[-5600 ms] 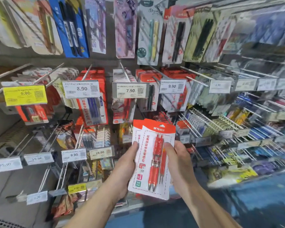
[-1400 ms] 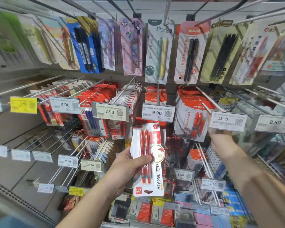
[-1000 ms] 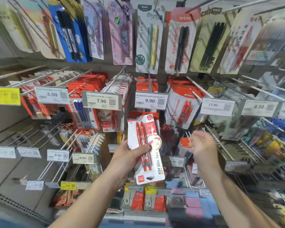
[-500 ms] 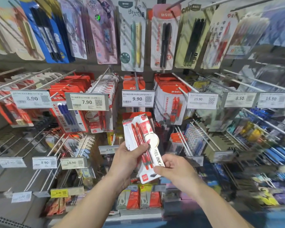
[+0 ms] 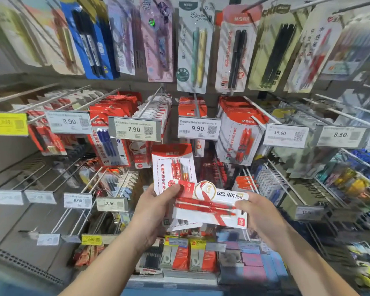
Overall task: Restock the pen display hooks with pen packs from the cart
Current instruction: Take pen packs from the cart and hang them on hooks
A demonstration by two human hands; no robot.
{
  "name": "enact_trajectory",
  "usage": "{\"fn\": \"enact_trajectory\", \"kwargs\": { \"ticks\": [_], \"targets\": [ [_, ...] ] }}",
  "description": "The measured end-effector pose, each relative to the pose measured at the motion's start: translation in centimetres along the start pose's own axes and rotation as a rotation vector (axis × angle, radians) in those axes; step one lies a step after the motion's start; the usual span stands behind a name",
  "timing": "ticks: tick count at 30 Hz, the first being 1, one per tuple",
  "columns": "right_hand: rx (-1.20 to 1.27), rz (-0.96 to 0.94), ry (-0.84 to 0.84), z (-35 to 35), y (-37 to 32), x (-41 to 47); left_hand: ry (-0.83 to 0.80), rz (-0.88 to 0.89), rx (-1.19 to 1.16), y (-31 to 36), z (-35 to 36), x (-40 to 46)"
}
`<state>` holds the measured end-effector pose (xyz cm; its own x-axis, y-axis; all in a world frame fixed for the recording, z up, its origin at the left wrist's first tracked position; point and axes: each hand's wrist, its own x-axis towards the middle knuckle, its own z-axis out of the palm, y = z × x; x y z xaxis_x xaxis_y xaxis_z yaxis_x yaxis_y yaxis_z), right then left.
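Observation:
Two pen packs are in my hands in front of the display. A white and red gel ink pen pack with red pens lies sideways on top. My right hand grips its right end. My left hand holds its left end, thumb on top, together with an upright red-topped pack of red pens behind it. Straight above, a hook with a 9.90 tag carries red-topped packs. To its right hang matching red pen packs.
Rows of metal hooks with price tags fill the wall: 8.90, 7.90, 15.90, 8.50. Tall pen cards hang in the top row. Bare hooks jut out at lower left. Small boxed items sit on the bottom shelf.
The gel ink pen pack has turned from upright to sideways. My right hand has taken hold of its end. The red-topped pack behind it has come into view.

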<state>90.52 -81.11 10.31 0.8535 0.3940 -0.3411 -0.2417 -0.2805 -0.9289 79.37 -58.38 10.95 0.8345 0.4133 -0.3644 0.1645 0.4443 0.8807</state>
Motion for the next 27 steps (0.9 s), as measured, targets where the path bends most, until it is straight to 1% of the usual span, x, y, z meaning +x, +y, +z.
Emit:
{"fn": "enact_trajectory", "kwargs": {
  "ticks": [4,11,14,22,25,27],
  "targets": [
    [0.194,0.015,-0.082,1.4,-0.6,-0.2,0.030,0.017,0.065,-0.2,-1.8,-0.7],
    [0.480,-0.007,-0.129,4.6,-1.5,0.6,0.088,0.009,0.159,-0.9,-4.7,-2.5],
    [0.566,0.021,-0.136,6.7,-2.5,0.9,0.114,0.021,0.141,-1.3,-5.8,-3.5],
    [0.595,0.001,-0.127,12.8,-5.3,1.4,0.205,0.057,0.104,-2.6,-7.7,-5.5],
    [0.539,-0.035,-0.157,14.0,-6.5,1.9,0.252,0.106,0.070,-2.7,-8.4,-6.1],
    [0.500,-0.055,-0.140,14.3,-7.4,2.2,0.263,0.113,0.053,-2.4,-9.1,-6.5]
  ]
}}
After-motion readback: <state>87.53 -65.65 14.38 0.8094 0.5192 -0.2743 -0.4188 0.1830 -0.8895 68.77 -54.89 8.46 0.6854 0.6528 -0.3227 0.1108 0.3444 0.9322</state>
